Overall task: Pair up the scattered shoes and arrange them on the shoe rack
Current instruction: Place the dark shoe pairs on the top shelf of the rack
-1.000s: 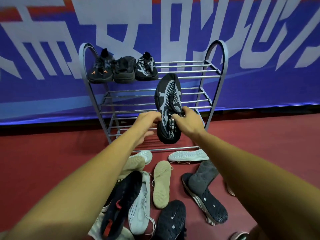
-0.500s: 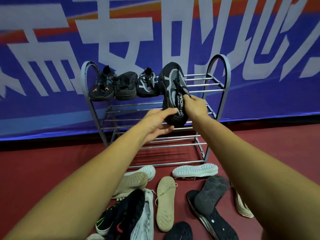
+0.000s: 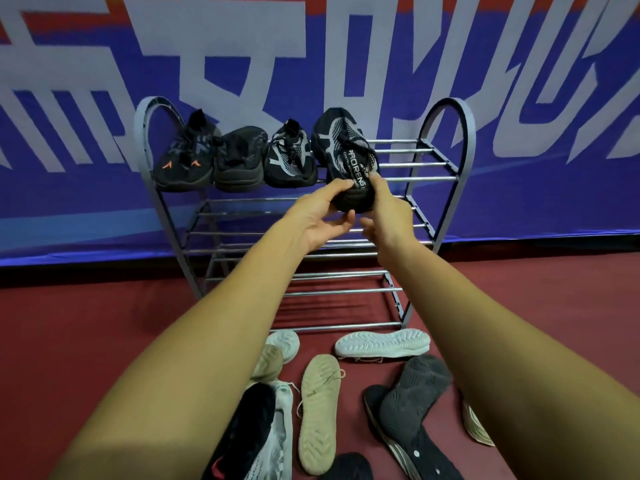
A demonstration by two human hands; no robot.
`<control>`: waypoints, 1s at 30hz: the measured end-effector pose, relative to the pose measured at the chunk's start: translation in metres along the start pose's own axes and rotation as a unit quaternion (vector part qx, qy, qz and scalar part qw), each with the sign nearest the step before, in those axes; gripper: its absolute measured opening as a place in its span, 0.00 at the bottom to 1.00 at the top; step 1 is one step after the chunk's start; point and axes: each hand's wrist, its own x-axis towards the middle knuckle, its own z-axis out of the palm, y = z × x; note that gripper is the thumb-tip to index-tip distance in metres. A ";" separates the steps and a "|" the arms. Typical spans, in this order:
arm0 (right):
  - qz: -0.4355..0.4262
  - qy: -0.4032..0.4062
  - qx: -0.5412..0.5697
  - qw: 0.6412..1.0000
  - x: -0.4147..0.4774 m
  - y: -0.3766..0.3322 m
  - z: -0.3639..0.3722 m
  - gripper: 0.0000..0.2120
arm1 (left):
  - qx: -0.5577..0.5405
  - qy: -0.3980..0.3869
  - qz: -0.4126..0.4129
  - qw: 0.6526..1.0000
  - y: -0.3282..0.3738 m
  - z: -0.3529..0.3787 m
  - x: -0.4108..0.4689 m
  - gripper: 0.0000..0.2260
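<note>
- My left grip [image 3: 318,216] holds the heel of the black-and-grey shoe [image 3: 341,147], with the thumb on top and the fingers curled beneath.
- My right grip [image 3: 388,216] pinches the same heel from the other side.
- The long axis of the shoe runs away from both grips: the toe points up toward the banner [image 3: 519,64], and the heel is low.
- It is over the top shelf of the shoe rack [image 3: 464,133]; I cannot tell whether it touches the rails.
- Left of the grips, three dark shoes [image 3: 239,161] stand side by side on that shelf.
- Below the grips, scattered shoes [image 3: 320,410] lie on the red floor [image 3: 69,341].
</note>
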 end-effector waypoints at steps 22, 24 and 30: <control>0.032 -0.005 0.134 0.990 0.039 -0.005 0.035 0.11 | -0.048 0.023 0.041 0.998 0.000 0.006 0.033 0.08; 0.035 -0.003 0.135 0.990 0.041 -0.003 0.035 0.12 | -0.046 0.027 0.043 0.998 0.000 0.005 0.033 0.09; 0.044 -0.038 0.136 0.989 0.041 -0.001 0.029 0.20 | -0.008 0.031 0.034 0.999 -0.001 0.000 0.032 0.19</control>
